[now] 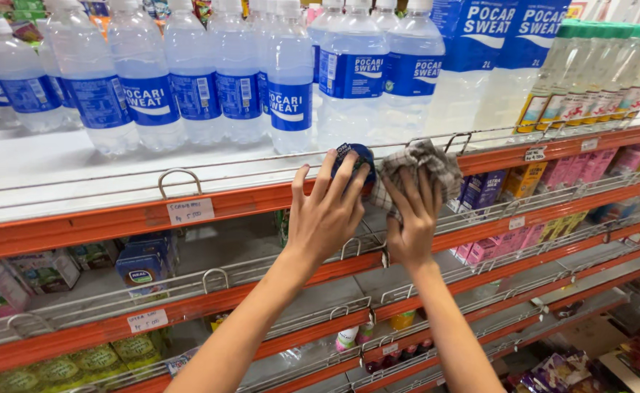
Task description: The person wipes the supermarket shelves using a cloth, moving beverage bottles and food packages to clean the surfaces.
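The small blue can (354, 159) sits in the left hand (329, 211), held up in front of the edge of the top shelf (80, 218), just below the row of clear drink bottles (289, 80). The left grip is closed around it: fingers wrap over its front, so only the blue top and a sliver of its side show. It looks like a rigid, smooth-walled container, probably light for its size and likely slippery on its printed skin, so a wrap round the body, as here, seems the safest hold; pinching the rim would give less control.

The right hand (413, 215) is closed on a checked grey cloth (422, 166), bunched up and pressed just beside the can, touching or nearly touching it. The cloth is soft and limp, takes any shape, and can be held anywhere in a loose fist.

Lower shelves (480, 284) carry pink and blue cartons (480, 191) and green packets (94, 360), well apart from both hands.
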